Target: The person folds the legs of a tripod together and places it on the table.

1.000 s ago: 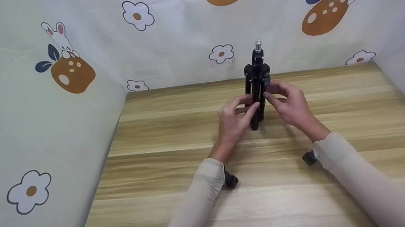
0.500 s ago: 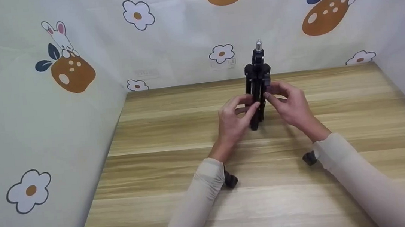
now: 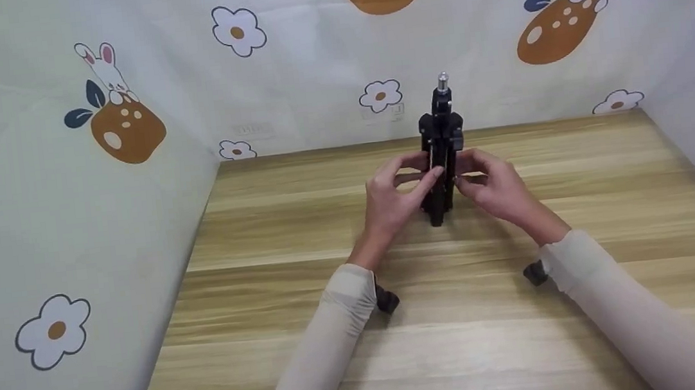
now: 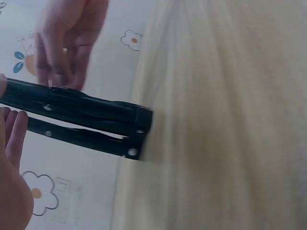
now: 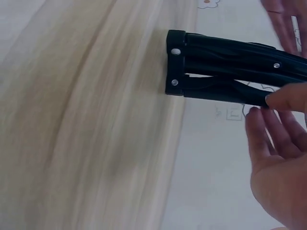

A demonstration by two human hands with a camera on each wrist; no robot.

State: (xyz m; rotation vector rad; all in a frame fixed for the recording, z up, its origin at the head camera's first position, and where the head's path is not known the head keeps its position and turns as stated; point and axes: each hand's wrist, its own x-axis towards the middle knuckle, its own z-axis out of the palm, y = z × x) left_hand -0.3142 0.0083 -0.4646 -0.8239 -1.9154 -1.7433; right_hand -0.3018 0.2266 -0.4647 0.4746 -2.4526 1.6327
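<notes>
A black folded tripod stand (image 3: 442,127) with a silver threaded tip stands nearly upright on the table, its legs together. My left hand (image 3: 386,197) pinches a leg from the left, thumb at the front and fingers behind. From the right, my right hand (image 3: 502,188) pinches another leg between thumb and fingers. In the left wrist view the stand's lower legs (image 4: 81,108) appear sideways, with several rivets and a narrow gap between them. The right wrist view shows the thumb on one leg (image 5: 220,91) and the fingertips behind it. Some fingers are hidden behind the stand.
The wood-grain table (image 3: 300,238) meets a pale cloth backdrop (image 3: 302,70) printed with oranges, rabbits and flowers just behind the stand. Cloth walls also rise on the left and right. Small black devices (image 3: 387,298) sit under both wrists.
My left hand has shifted slightly up and left along the stand. The right thumb has slid lower on its leg. The stand stays in almost the same place.
</notes>
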